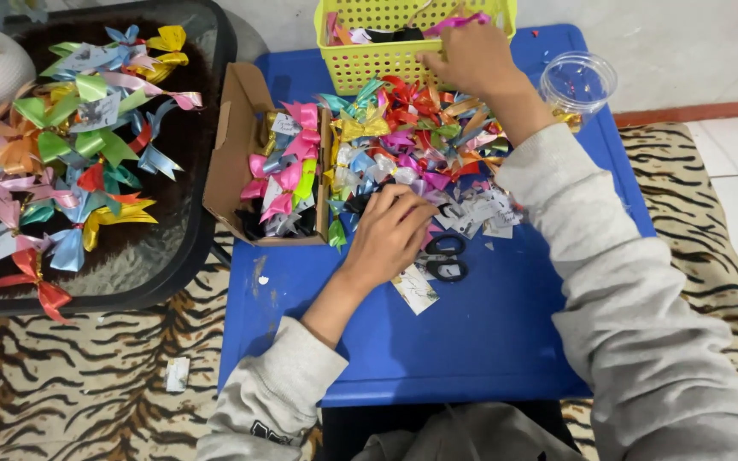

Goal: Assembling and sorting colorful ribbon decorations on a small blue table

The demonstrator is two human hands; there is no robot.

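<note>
Head view, work surface: low blue plastic table over a tiger-striped rug.
My left hand: fingers curled down into the near edge of the heap of small satin ribbon bows in mixed colours; whether it pinches one bow, I cannot tell.
My right hand: reached far, fingers resting on the rim of the yellow-green perforated plastic basket; a pink ribbon shows just by the fingertips, grip on it unclear.
Bows, location: middle of the table, between both hands.
Bows, handling: I judge them very light, soft and slick, easily crushed; best taken at the centre knot, not the loops.
Left of heap: open brown cardboard box holding more bows.
Near heap: black-handled scissors and white paper scraps.
Far right: clear round plastic cup.
Far left: dark glass-topped table strewn with bows.
</note>
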